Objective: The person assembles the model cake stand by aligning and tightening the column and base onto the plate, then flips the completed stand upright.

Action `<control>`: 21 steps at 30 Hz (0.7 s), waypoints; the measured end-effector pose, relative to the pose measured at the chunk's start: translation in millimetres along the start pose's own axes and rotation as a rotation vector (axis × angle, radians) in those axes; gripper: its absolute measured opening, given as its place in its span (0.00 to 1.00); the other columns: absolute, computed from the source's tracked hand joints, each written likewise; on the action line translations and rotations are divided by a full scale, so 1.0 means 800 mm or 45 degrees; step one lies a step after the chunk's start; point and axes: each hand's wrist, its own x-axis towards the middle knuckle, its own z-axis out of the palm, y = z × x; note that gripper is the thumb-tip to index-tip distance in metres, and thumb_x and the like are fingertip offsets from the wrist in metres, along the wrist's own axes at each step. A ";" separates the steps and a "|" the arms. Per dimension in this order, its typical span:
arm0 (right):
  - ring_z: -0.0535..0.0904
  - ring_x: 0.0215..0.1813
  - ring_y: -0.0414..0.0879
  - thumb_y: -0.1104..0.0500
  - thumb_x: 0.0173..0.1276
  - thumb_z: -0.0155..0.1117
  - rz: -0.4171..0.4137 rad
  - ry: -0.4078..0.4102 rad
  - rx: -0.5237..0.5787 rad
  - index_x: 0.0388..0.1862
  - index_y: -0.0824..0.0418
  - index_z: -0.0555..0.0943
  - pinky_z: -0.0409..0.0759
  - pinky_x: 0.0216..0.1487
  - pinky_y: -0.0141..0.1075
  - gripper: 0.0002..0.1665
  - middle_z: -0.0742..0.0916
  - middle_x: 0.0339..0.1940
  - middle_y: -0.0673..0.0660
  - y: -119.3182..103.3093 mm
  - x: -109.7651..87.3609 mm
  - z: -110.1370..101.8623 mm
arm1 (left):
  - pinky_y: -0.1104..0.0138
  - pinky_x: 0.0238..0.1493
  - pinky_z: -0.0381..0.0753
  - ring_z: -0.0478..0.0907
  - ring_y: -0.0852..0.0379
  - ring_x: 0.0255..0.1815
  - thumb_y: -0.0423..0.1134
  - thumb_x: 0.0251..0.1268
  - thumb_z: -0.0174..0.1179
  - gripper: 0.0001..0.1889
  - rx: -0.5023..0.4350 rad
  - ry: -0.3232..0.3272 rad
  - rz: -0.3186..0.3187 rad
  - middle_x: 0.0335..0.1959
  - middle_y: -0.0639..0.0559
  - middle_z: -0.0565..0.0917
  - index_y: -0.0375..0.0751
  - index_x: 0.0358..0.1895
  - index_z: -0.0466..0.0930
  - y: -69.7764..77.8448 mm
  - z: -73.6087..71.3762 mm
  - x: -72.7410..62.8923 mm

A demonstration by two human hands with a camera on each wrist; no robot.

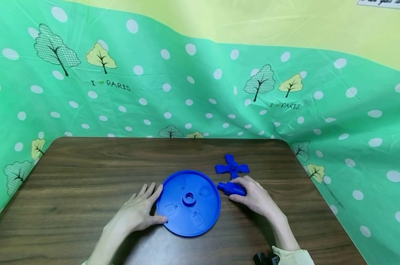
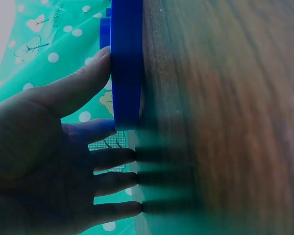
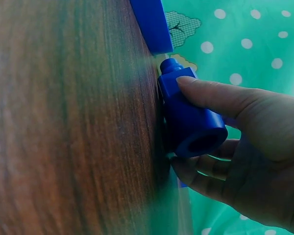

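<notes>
A round blue disc (image 1: 176, 224) with a raised rim and a short hollow hub lies flat on the wooden table. My left hand (image 1: 138, 211) touches its left edge with spread fingers, thumb on the rim; in the left wrist view the thumb meets the disc's side (image 2: 127, 73). To the right of the disc, my right hand (image 1: 257, 195) holds a blue hollow cylinder (image 1: 233, 188) with a narrower neck pointing left. The right wrist view shows the thumb over the cylinder (image 3: 191, 112), its open end facing the camera. Just behind lies a blue four-armed cross piece (image 1: 233, 168).
The brown wooden table (image 1: 87, 176) ends at a green dotted cloth (image 1: 193, 92) hanging behind and along both sides. A small black object (image 1: 266, 259) sits by the right sleeve at the bottom of the head view.
</notes>
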 end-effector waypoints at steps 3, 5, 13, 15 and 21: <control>0.81 0.58 0.56 0.47 0.65 0.75 -0.006 -0.001 0.006 0.60 0.49 0.83 0.81 0.56 0.56 0.25 0.86 0.58 0.59 0.000 0.001 -0.001 | 0.32 0.80 0.52 0.47 0.31 0.85 0.64 0.58 0.70 0.54 0.001 0.001 -0.004 0.84 0.34 0.54 0.44 0.83 0.55 0.001 0.000 -0.001; 0.81 0.58 0.55 0.47 0.66 0.75 -0.015 0.000 0.015 0.60 0.50 0.83 0.81 0.57 0.56 0.25 0.85 0.58 0.59 0.000 0.001 -0.003 | 0.32 0.79 0.52 0.48 0.31 0.85 0.64 0.58 0.70 0.54 -0.001 0.005 -0.003 0.84 0.34 0.54 0.44 0.83 0.55 0.001 0.000 -0.003; 0.81 0.61 0.58 0.46 0.67 0.74 -0.017 0.020 0.039 0.61 0.51 0.83 0.81 0.59 0.59 0.26 0.84 0.62 0.61 -0.003 -0.002 -0.007 | 0.33 0.80 0.52 0.48 0.30 0.85 0.63 0.59 0.71 0.54 -0.007 -0.004 0.007 0.84 0.33 0.54 0.43 0.83 0.55 0.002 0.000 -0.008; 0.81 0.61 0.59 0.46 0.67 0.74 -0.015 0.022 0.042 0.61 0.52 0.82 0.81 0.59 0.59 0.26 0.84 0.62 0.62 -0.004 -0.002 -0.007 | 0.33 0.80 0.52 0.48 0.30 0.85 0.63 0.59 0.70 0.54 -0.008 -0.006 0.005 0.84 0.33 0.54 0.43 0.83 0.55 0.002 0.001 -0.009; 0.81 0.59 0.58 0.47 0.67 0.75 -0.017 0.042 0.051 0.62 0.53 0.82 0.81 0.58 0.57 0.27 0.84 0.61 0.62 -0.005 -0.002 -0.006 | 0.34 0.80 0.53 0.48 0.30 0.85 0.63 0.59 0.70 0.54 -0.005 -0.015 -0.010 0.84 0.33 0.54 0.44 0.83 0.55 0.005 0.003 -0.012</control>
